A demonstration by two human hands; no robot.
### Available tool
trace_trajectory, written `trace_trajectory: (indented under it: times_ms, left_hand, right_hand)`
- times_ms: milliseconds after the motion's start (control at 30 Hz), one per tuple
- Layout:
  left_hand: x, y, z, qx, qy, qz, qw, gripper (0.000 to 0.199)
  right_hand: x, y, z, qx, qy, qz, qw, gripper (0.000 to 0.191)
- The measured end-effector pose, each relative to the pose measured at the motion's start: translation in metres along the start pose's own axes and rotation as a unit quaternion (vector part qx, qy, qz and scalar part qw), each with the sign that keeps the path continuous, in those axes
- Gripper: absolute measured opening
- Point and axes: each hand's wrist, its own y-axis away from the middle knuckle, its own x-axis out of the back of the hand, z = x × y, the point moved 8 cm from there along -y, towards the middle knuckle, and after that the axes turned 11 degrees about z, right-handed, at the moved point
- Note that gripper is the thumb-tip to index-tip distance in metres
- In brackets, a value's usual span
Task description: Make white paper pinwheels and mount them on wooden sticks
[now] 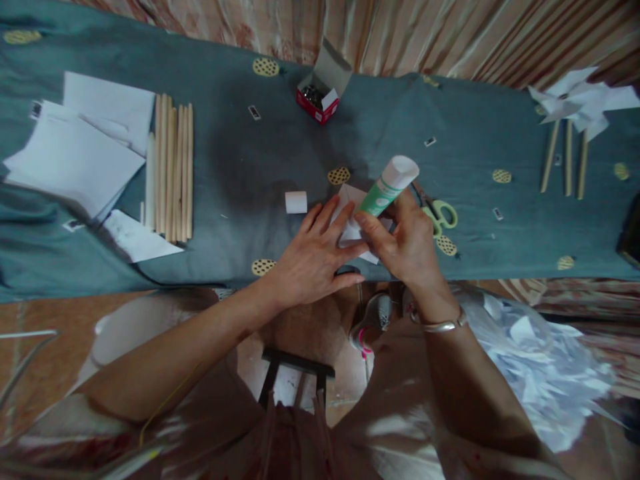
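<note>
My right hand (407, 237) grips a green and white glue stick (383, 193), held tilted with its lower end over a piece of white paper (351, 197). Fingers spread, my left hand (317, 253) lies flat and presses on the left part of that paper. Both hands cover much of the sheet, and the glue tip is hidden. A white cap (296, 202) rests on the cloth left of the paper. Just right of my right hand are scissors with light green handles (444, 215), their blades partly hidden.
White paper sheets (80, 153) and several wooden sticks (173, 167) lie at the left. An open red box (317, 100) of small metal pieces stands at the back. Paper pinwheels (583, 100) on sticks lie far right. Below the table edge sits a bag of paper scraps (540, 367).
</note>
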Motion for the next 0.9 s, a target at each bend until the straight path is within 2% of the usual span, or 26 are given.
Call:
trace_trajectory:
  times_ms: [200,733,900]
  left_hand:
    - [0.0,0.0,0.0,0.002,0.0,-0.002,1.0,0.05]
    - [0.0,0.001,-0.001,0.002,-0.002,0.005,1.0,0.049]
    - [0.0,0.001,0.0,-0.001,-0.009,0.003,1.0,0.05]
  right_hand:
    - [0.001,-0.002,0.003,-0.003,0.002,0.006,1.0,0.035]
    - [0.012,-0.001,0.001,0.026,0.018,0.019,0.999,0.03]
    - [0.013,0.001,0.003,0.016,0.018,0.009,1.0,0.032]
